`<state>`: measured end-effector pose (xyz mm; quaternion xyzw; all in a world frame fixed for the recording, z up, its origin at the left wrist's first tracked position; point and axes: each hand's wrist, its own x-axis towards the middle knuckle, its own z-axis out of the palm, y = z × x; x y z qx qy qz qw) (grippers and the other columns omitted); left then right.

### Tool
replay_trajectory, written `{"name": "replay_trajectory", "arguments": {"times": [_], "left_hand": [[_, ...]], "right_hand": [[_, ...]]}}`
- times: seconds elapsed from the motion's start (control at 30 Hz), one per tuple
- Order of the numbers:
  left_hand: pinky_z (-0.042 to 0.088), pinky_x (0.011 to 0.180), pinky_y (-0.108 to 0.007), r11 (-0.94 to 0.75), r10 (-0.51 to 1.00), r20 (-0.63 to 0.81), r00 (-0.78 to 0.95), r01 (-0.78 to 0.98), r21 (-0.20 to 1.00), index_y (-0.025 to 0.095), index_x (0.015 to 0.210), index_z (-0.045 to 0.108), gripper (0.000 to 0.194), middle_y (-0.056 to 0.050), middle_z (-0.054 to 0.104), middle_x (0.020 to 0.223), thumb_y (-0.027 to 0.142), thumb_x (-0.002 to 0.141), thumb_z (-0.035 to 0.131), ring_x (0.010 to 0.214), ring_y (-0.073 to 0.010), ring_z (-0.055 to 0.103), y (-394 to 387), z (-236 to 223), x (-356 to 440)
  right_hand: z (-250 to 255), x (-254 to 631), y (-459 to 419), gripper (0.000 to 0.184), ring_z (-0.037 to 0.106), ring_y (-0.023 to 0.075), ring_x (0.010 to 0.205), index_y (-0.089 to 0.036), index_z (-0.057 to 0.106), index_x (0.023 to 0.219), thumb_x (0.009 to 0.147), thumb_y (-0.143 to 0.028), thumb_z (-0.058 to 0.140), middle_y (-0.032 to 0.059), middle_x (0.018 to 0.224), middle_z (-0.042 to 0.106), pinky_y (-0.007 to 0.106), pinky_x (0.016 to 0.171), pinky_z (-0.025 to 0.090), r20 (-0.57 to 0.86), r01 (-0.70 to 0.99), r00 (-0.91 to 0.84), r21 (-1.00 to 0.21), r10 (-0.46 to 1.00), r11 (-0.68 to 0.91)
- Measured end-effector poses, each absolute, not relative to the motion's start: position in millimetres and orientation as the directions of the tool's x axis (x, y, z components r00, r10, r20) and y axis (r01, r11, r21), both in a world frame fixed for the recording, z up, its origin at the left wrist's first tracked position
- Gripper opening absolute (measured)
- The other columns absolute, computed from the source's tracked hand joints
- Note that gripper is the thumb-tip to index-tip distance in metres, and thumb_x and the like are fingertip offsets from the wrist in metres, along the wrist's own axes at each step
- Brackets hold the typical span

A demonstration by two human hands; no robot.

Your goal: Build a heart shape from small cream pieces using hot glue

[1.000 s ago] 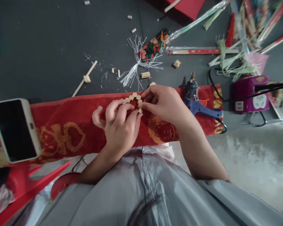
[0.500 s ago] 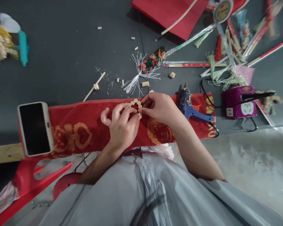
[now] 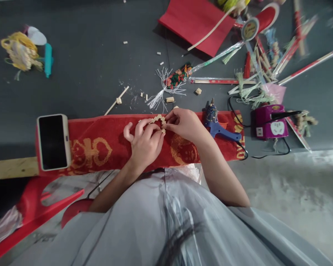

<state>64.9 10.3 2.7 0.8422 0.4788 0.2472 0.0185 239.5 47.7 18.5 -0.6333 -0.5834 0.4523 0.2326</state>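
Note:
A curved ring of small pale wooden pieces (image 3: 157, 118) is held just above a red towel (image 3: 119, 129). My left hand (image 3: 146, 142) grips its left and lower part between thumb and fingers, with the little finger sticking out to the side. On the ring's right side, my right hand (image 3: 183, 123) pinches the edge with thumb and index finger. The fingers cover part of the ring. To the right of my right hand, a blue glue gun (image 3: 218, 127) lies on the towel, nozzle pointing away from me.
A phone-like device (image 3: 53, 142) lies at the towel's left end. Short stick pieces (image 3: 170, 99) are scattered beyond the towel. A purple power socket (image 3: 271, 122) with black cables stands at right. Red paper (image 3: 195, 26), a ribbon spool (image 3: 250, 29) and wrapped sticks lie at the back right.
The camera view has shifted slightly, so the table things appear displaced. Both hands keep hold of the wooden ring, with only slight finger movement.

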Motion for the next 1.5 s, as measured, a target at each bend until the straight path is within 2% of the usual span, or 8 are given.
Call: {"name": "replay_trajectory", "arguments": {"times": [0.23,0.47,0.7,0.9,1.0,1.1,1.23,1.5], "left_hand": [[0.020,0.108,-0.062,-0.483,0.870,0.315,0.380,0.788,0.383,0.028,0.078,0.073,0.017,-0.001,0.076,0.098,0.025,0.092,0.062,0.118,-0.0296,0.059,11.6,3.3,64.4],[0.023,0.106,-0.063,-0.494,0.863,0.311,0.397,0.789,0.365,0.028,0.077,0.072,0.020,-0.001,0.075,0.101,0.025,0.093,0.061,0.119,-0.0302,0.057,14.1,6.1,64.6],[0.021,0.109,-0.062,-0.491,0.864,0.312,0.395,0.799,0.347,0.029,0.084,0.072,0.013,-0.002,0.074,0.104,0.027,0.091,0.062,0.121,-0.0307,0.057,9.2,10.3,60.5],[0.021,0.110,-0.060,-0.418,0.894,0.330,0.303,0.828,0.374,0.031,0.089,0.071,0.005,-0.002,0.073,0.097,0.030,0.085,0.070,0.116,-0.0311,0.059,-3.1,24.8,34.0],[0.028,0.107,-0.056,-0.369,0.913,0.321,0.254,0.848,0.380,0.030,0.097,0.070,0.013,-0.005,0.073,0.099,0.031,0.084,0.070,0.113,-0.0306,0.060,-3.3,27.3,19.0],[0.035,0.104,-0.051,-0.334,0.937,0.249,0.245,0.840,0.428,0.027,0.118,0.063,0.035,-0.008,0.070,0.111,0.036,0.084,0.068,0.116,-0.0301,0.060,1.0,25.1,7.9],[0.033,0.107,-0.050,-0.307,0.951,0.165,0.260,0.836,0.454,0.025,0.133,0.053,0.056,-0.011,0.066,0.126,0.038,0.082,0.071,0.124,-0.0329,0.055,7.5,20.4,1.8],[0.030,0.108,-0.047,-0.338,0.936,0.051,0.349,0.844,0.417,0.023,0.138,0.049,0.064,-0.012,0.060,0.137,0.035,0.080,0.074,0.128,-0.0328,0.052,17.8,20.6,7.8]], "right_hand": [[17.8,238.6,49.3,0.012,0.067,0.0153,0.071,-0.016,0.065,0.081,0.071,-0.016,0.072,0.0022,0.077,0.072,0.030,0.070,0.049,-0.302,0.553,-0.092,-0.808,0.949,-0.203],[18.0,239.5,48.6,0.012,0.066,0.0146,0.068,-0.018,0.064,0.080,0.071,-0.018,0.071,0.0000,0.074,0.071,0.030,0.070,0.049,-0.282,0.582,-0.110,-0.795,0.953,-0.168],[17.1,240.9,48.7,0.012,0.064,0.0143,0.067,-0.018,0.064,0.079,0.071,-0.019,0.072,-0.0002,0.073,0.069,0.029,0.068,0.047,-0.282,0.563,-0.112,-0.808,0.953,-0.173],[27.6,240.6,44.1,0.014,0.063,0.0152,0.070,-0.016,0.066,0.087,0.083,-0.030,0.068,0.0028,0.078,0.071,0.029,0.068,0.044,-0.270,0.609,-0.150,-0.783,0.951,-0.127],[35.8,241.1,39.6,0.016,0.062,0.0149,0.071,-0.016,0.067,0.093,0.088,-0.031,0.063,0.0032,0.082,0.072,0.030,0.069,0.044,-0.274,0.652,-0.170,-0.752,0.947,-0.101],[43.1,243.3,35.2,0.022,0.062,0.0152,0.072,-0.018,0.068,0.101,0.085,-0.033,0.066,0.0017,0.084,0.072,0.030,0.070,0.044,-0.273,0.689,-0.176,-0.720,0.946,-0.079],[48.3,245.3,29.9,0.039,0.065,0.0181,0.082,-0.020,0.065,0.116,0.079,-0.032,0.072,0.0025,0.093,0.072,0.031,0.074,0.046,-0.262,0.739,-0.168,-0.672,0.950,-0.055],[42.6,235.3,27.5,0.065,0.064,0.0287,0.105,-0.015,0.055,0.134,0.072,-0.020,0.074,0.0122,0.118,0.067,0.040,0.090,0.049,-0.230,0.822,-0.252,-0.563,0.940,0.083]]}}
